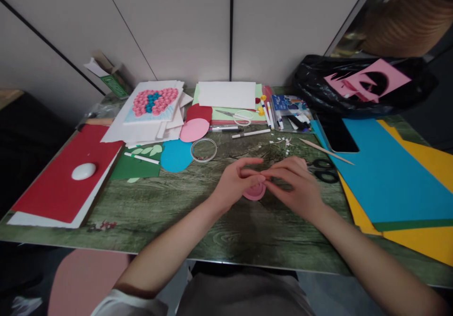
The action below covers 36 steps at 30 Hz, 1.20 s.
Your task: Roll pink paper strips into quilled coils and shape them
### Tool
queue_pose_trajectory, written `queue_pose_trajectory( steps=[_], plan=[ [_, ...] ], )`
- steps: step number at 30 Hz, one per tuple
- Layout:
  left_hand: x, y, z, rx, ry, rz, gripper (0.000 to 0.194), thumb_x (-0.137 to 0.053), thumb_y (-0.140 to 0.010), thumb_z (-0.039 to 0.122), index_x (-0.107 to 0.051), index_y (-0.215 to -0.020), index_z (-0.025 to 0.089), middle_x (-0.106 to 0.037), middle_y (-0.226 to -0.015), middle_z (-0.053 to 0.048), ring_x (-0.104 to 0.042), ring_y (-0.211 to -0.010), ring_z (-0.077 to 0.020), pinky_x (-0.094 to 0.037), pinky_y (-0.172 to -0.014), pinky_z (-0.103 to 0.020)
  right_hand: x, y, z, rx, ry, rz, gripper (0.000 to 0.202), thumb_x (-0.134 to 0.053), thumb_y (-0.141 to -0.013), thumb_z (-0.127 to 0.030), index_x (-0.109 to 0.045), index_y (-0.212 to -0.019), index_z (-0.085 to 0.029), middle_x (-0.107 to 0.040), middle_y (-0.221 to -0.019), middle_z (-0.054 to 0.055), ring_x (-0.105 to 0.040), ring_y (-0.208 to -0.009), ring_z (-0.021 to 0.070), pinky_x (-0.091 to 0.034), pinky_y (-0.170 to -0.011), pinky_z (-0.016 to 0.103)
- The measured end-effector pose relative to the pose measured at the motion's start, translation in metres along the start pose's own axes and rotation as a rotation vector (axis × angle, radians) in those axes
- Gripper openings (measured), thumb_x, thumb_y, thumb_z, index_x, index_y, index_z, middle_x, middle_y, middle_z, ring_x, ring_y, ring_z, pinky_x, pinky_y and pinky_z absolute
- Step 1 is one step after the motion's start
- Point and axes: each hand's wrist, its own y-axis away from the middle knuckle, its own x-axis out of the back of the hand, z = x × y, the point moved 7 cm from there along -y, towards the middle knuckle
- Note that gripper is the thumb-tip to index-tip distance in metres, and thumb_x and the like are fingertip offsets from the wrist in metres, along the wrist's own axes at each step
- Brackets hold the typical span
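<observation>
We judge the likeliest trouble here to be the curled pink paper piece (255,193) losing its round shape: it looks thin, so if the left hand (235,184) presses too hard it could crease, and if that hold slackens the curl could spring loose or drop to the table (152,207). A tug from the right hand (297,186) against the left could also tear or stretch it, since both sets of fingertips meet at its upper edge. A lesser worry for us is the black-handled scissors (324,170), just beyond the right knuckles, and the wooden stick (327,152) behind them; a careless sweep outward could knock either one. As for where things lie, we see the pink piece directly below the fingertips, in front of the body, its lower curve showing under the left thumb and its upper part covered. The left thumb and fingers appear closed on that edge, with the index finger lifted away and stretched out. The right thumb and index finger nearly meet just beside the left thumb tip, a narrow pinch at most; we cannot tell whether they grip the paper or merely touch it.
</observation>
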Motion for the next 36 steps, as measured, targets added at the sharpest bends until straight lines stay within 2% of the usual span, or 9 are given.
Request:
queue_pose_trajectory(
  steps=[5,10,16,20,24,29,36],
  plan=[
    [-0.002,0.0,0.004,-0.014,-0.017,-0.008,0.043,-0.073,-0.066,0.019,-0.059,-0.107,0.016,-0.071,-0.075,-0.002,-0.06,-0.062,-0.0087,-0.043,-0.065,-0.021,0.0,0.0,-0.001,0.032,0.048,0.016,0.01,-0.066,-0.076,-0.02,-0.066,-0.086,-0.022,-0.064,-0.08,0.003,-0.054,-0.077,0.0165,-0.038,-0.07,0.034],
    [-0.001,0.001,0.002,-0.003,-0.025,0.027,0.044,-0.073,-0.065,0.02,-0.059,-0.107,0.017,-0.071,-0.077,-0.003,-0.062,-0.064,-0.0098,-0.045,-0.067,-0.023,0.0,0.001,-0.003,0.081,0.139,0.024,0.013,-0.066,-0.076,-0.02,-0.065,-0.088,-0.023,-0.065,-0.081,0.001,-0.054,-0.079,0.0167,-0.037,-0.075,0.035],
    [0.004,0.003,0.005,-0.116,-0.185,0.123,0.042,-0.078,-0.059,0.021,-0.063,-0.097,0.015,-0.069,-0.069,-0.002,-0.063,-0.063,-0.0117,-0.048,-0.069,-0.026,0.0,0.004,-0.012,0.175,0.229,0.024,0.02,-0.067,-0.075,-0.019,-0.064,-0.094,-0.024,-0.067,-0.08,0.0,-0.053,-0.078,0.0164,-0.036,-0.079,0.038],
    [0.005,0.003,0.004,-0.075,-0.174,0.136,0.039,-0.079,-0.055,0.02,-0.064,-0.091,0.015,-0.068,-0.065,0.0,-0.062,-0.059,-0.0112,-0.049,-0.063,-0.024,0.001,0.005,-0.015,0.204,0.219,0.023,0.022,-0.067,-0.075,-0.019,-0.063,-0.096,-0.023,-0.067,-0.08,0.0,-0.054,-0.079,0.0165,-0.037,-0.081,0.038],
    [0.004,0.003,0.002,-0.016,-0.086,0.109,0.038,-0.079,-0.055,0.02,-0.064,-0.09,0.015,-0.069,-0.063,0.0,-0.062,-0.057,-0.0105,-0.047,-0.062,-0.023,0.001,0.003,-0.01,0.139,0.132,0.018,0.02,-0.068,-0.075,-0.02,-0.064,-0.094,-0.024,-0.066,-0.08,0.001,-0.054,-0.078,0.0166,-0.038,-0.078,0.037],
    [0.0,0.002,-0.001,0.007,0.01,0.02,0.043,-0.077,-0.061,0.022,-0.063,-0.1,0.016,-0.071,-0.072,-0.002,-0.063,-0.061,-0.01,-0.046,-0.066,-0.023,0.002,-0.001,-0.004,0.03,-0.001,0.029,0.013,-0.066,-0.076,-0.022,-0.066,-0.089,-0.024,-0.063,-0.08,0.002,-0.054,-0.077,0.0164,-0.039,-0.07,0.033],
    [-0.004,0.001,0.002,-0.015,-0.001,-0.059,0.048,-0.073,-0.067,0.022,-0.057,-0.113,0.018,-0.07,-0.073,-0.001,-0.057,-0.058,-0.0071,-0.044,-0.064,-0.022,-0.001,0.0,0.002,-0.02,-0.062,0.016,0.012,-0.065,-0.077,-0.022,-0.068,-0.088,-0.023,-0.063,-0.081,0.003,-0.055,-0.077,0.0168,-0.039,-0.07,0.034]
  ],
)
